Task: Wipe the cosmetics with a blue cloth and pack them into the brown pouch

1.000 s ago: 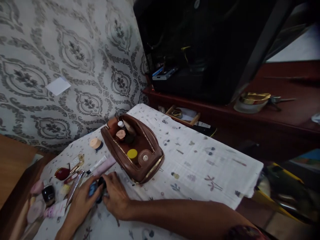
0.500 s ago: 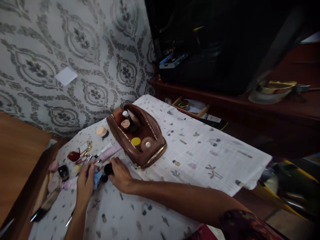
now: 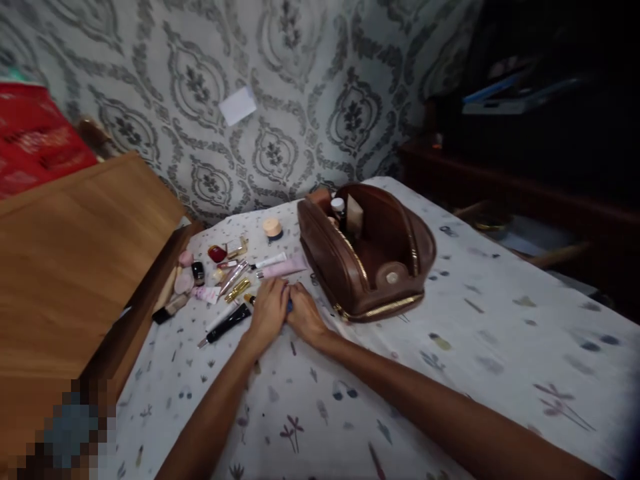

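Note:
My left hand [image 3: 267,312] and my right hand [image 3: 304,317] meet on the patterned white cloth [image 3: 450,347], fingers curled together around a small blue thing [image 3: 289,305] that barely shows between them. Just right of them stands an open brown leather pouch [image 3: 367,257] with a small white-capped bottle [image 3: 339,208] and other items inside. Left of my hands lie several cosmetics: a pink tube [image 3: 281,268], a black tube [image 3: 226,323], a gold tube [image 3: 238,289] and a peach-lidded jar [image 3: 273,229].
A wooden cabinet top [image 3: 65,253] fills the left side, with a red thing [image 3: 40,143] behind it. Patterned wallpaper [image 3: 280,100] with a white note [image 3: 238,105] backs the table. Dark wooden furniture [image 3: 525,180] stands at the right.
The view has swung left, so the pouch now sits mid-frame. My hands have closed together over the blue thing; the black cap seen at my right fingers is hidden.

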### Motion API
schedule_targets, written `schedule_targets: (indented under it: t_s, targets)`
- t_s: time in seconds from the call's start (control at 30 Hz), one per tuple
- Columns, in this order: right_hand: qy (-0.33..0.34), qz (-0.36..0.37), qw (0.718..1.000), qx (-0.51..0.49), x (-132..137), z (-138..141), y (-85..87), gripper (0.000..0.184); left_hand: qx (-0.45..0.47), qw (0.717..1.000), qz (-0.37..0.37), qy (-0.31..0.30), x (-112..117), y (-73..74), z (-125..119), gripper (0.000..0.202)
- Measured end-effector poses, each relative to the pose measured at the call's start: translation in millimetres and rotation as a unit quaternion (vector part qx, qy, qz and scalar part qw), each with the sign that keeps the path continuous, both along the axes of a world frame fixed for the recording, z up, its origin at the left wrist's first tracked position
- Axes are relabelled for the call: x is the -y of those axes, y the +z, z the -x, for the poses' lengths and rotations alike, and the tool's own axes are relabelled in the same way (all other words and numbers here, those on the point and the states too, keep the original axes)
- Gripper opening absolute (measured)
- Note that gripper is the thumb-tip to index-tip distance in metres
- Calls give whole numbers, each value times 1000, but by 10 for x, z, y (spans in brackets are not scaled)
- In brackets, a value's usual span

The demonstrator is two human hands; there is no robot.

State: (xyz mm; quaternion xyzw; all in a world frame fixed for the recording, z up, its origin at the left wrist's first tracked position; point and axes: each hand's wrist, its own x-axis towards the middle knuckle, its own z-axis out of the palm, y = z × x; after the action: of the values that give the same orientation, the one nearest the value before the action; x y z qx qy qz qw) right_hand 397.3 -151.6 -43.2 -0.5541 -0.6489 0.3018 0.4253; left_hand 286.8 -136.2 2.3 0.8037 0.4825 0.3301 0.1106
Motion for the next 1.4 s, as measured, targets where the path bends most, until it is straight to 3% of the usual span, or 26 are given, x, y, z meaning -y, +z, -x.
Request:
schedule_targets:
  t_s: [0.13, 0.37, 0.6, 0.77, 1.0, 1.13, 1.4]
  targets:
    - [-1, -24, 1000, 14, -39, -4, -76, 29, -45, 999, 3, 0, 8, -115, 31, 24]
    - [6, -55, 998, 20, -70, 15, -146, 37, -47, 998, 13, 33, -108, -139, 125, 19]
    - [34, -46, 998, -16, 39, 36, -17, 60, -1, 998, 28, 56, -128, -81, 155, 18]
    - [40, -40, 997, -58, 102, 13, 54, 70, 46, 998, 26, 32, -134, -49, 187, 29]
    - [0, -24, 993, -113, 112, -18, 158, 60, 85, 995, 42, 29, -130, -11, 273, 42]
    - [-19, -58, 985, -160, 90, -18, 132, 51, 86, 994, 66, -4, -82, 40, 246, 45]
    - [-47, -70, 975, -205, 50, 8, 72, 47, 71, 995, 74, 11, -70, 55, 198, 47]
